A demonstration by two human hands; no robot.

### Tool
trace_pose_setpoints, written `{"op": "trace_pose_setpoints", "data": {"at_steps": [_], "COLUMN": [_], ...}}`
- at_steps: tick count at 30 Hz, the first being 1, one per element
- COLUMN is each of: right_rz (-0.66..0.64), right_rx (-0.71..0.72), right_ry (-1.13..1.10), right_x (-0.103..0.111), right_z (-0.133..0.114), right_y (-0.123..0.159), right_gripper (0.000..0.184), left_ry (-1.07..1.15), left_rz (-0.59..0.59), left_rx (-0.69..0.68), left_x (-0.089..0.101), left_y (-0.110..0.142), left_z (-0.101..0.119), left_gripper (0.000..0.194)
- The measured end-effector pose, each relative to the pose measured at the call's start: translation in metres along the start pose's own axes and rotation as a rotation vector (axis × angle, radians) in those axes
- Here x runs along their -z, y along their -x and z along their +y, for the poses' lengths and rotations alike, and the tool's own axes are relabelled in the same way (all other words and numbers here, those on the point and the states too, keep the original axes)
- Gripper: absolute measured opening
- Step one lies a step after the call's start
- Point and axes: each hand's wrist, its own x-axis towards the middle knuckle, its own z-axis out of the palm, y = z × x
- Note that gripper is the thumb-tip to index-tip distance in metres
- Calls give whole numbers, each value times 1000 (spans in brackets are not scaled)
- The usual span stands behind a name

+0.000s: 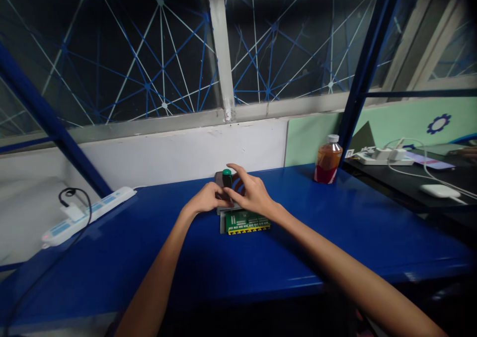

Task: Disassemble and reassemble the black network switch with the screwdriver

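Tool (227, 179), green-topped and dark-bodied, seen upright between the fingers of the left hand (206, 197) and those of the right hand (254, 192). Its lower end is covered by the fingers; whether it is gripped, or only stood there, cannot be told. Left fingers: bent inward, thumb and index brought near each other just below the tool's top; anything pinched there is hidden. Right fingers: index raised and spread wide from the thumb, the rest half hidden beside the tool; contact cannot be confirmed.

Grey case (219, 178) noted beyond the left fingertips, partly covered. Board (246, 220), green with a yellow strip (249, 231) along its near edge, noted just below the right fingers, nearer the wearer, on the blue surface (197, 257). Bottle (328, 163) well apart, to the right of the right fingers; power strip (93, 215) well apart, to the left of the left fingers.

Handling, as judged: tool is taken to be light and stiff, perhaps top-heavy if stood unsupported; best held around the dark body below the green top, where a turn would be well controlled. Board is judged light, thin and fragile; should be held by its side edges, with pressure kept off the printed face. Case looks rigid, and could be slid on the smooth surface if pushed, so is best steadied at its side.
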Motion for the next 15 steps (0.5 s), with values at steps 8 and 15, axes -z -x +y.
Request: {"op": "trace_pose_setpoints", "data": {"at_steps": [8, 15], "right_rz": [-1, -7], "right_rx": [19, 6], "right_ry": [-2, 51], "right_x": [2, 1], "right_z": [-1, -1], "right_y": [0, 1], "right_gripper": [60, 59], "left_ry": [-10, 38], "left_rz": [-50, -75], "left_rx": [-14, -36], "left_x": [2, -1], "left_y": [1, 0], "left_z": [3, 3], "left_gripper": [12, 9]}}
